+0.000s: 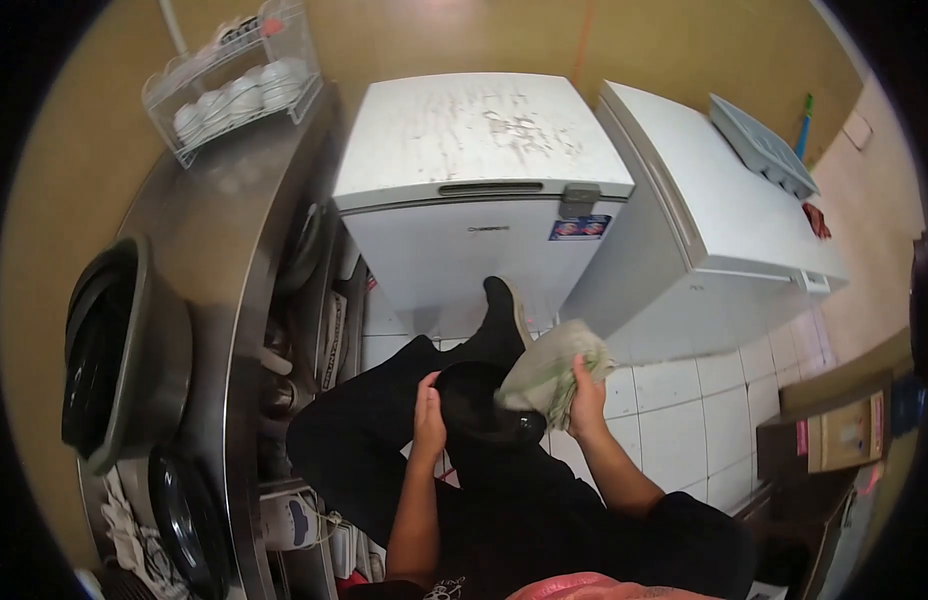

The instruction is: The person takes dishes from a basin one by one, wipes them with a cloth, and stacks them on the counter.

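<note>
My left hand (pixel 429 418) grips the left rim of a black bowl (pixel 471 398) that rests over my lap. The bowl is dark against my black trousers, so its full outline is hard to make out. In my right hand (pixel 586 400) is a bunched pale cloth (pixel 549 368) with greenish stripes. The cloth hangs over the right side of the bowl; whether it presses on the surface I cannot tell.
A steel counter (pixel 219 235) on my left bears a large tub (pixel 169 350) with black dishes, a black lid (pixel 189 520) and a wire rack (pixel 229 105) of white cups. Ahead stand a white chest freezer (pixel 444 260) and a second white freezer (pixel 639 270).
</note>
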The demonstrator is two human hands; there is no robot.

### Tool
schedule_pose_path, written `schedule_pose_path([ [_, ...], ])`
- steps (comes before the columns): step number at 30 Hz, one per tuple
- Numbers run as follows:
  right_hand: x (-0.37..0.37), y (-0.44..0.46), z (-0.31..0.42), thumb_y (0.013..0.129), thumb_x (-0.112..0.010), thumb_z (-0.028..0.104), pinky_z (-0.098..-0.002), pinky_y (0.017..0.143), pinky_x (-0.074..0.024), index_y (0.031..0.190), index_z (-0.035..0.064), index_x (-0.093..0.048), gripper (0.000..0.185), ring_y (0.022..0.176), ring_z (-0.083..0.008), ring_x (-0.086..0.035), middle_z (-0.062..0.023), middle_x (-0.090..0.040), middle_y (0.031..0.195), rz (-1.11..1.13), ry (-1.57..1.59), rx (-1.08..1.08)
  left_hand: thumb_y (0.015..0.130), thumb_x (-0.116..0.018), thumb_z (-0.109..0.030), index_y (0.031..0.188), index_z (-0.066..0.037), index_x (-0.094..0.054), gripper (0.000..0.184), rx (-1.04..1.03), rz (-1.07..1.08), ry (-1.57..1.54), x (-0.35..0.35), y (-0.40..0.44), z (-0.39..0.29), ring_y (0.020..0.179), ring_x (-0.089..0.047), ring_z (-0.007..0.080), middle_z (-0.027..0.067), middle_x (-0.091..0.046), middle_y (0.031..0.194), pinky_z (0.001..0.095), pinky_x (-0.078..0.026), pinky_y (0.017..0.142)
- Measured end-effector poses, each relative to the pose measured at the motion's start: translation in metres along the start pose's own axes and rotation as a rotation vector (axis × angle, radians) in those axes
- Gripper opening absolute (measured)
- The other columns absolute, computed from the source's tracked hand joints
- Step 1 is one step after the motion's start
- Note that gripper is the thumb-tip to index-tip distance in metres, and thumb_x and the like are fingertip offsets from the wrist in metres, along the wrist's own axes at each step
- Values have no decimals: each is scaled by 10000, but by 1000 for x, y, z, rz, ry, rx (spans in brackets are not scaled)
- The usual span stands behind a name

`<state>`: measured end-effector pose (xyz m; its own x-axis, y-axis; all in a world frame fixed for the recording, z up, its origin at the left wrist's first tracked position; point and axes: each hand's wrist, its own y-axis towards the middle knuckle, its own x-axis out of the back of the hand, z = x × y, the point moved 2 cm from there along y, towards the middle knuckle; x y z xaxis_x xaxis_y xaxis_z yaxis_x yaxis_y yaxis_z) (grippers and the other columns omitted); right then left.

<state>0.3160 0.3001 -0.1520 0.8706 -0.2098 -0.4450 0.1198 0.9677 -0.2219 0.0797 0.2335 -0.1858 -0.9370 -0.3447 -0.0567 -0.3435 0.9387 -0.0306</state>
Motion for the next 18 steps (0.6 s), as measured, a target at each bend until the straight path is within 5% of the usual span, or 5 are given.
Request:
schedule_pose_path([
  [5, -14, -4, 8, 930, -580, 148, -332, 888, -473, 1225, -35, -543, 349, 991, -169, -590, -77, -643, 1092, 563, -607, -101, 973, -434, -185, 1300, 2, -458, 378, -88, 11, 15, 7, -3, 1, 1161, -494, 209, 127, -540, 1233, 303, -351, 1016],
  [7, -21, -8, 13, 897, -596, 155, -337, 854, -485, 1175, -6, -597, 321, 939, -221, -643, -132, -680, 1046, 601, -770, -50, 946, -478, -147, 1317, 3, -433, 403, -83, 79, -72, 8, -6, -4, 1168, -491, 209, 127, -536, 1237, 307, -352, 1017],
  [10, -25, -14, 17, 781, -616, 130, -435, 781, -504, 997, 65, -665, 231, 897, -425, -612, -227, -646, 964, 541, -1356, 176, 904, -544, -125, 1327, 2, -413, 461, -122, 89, -106, 12, -3, 5, 1163, -493, 211, 125, -528, 1236, 318, -355, 1022],
  [13, -30, -20, -13, 760, -606, 113, -470, 766, -496, 966, 56, -651, 219, 881, -437, -603, -213, -652, 921, 398, -1340, 426, 871, -592, -151, 1328, -14, -405, 513, -136, 81, -174, 10, -5, 2, 1154, -492, 211, 122, -520, 1232, 335, -359, 1026],
  [18, -57, -44, -64, 736, -649, 72, -451, 754, -501, 997, 24, -639, 266, 879, -426, -608, -221, -631, 933, 428, -1073, 477, 809, -669, -253, 1336, -22, -374, 647, -262, 108, -91, -10, -14, 10, 1115, -503, 223, 129, -516, 1193, 352, -387, 992],
])
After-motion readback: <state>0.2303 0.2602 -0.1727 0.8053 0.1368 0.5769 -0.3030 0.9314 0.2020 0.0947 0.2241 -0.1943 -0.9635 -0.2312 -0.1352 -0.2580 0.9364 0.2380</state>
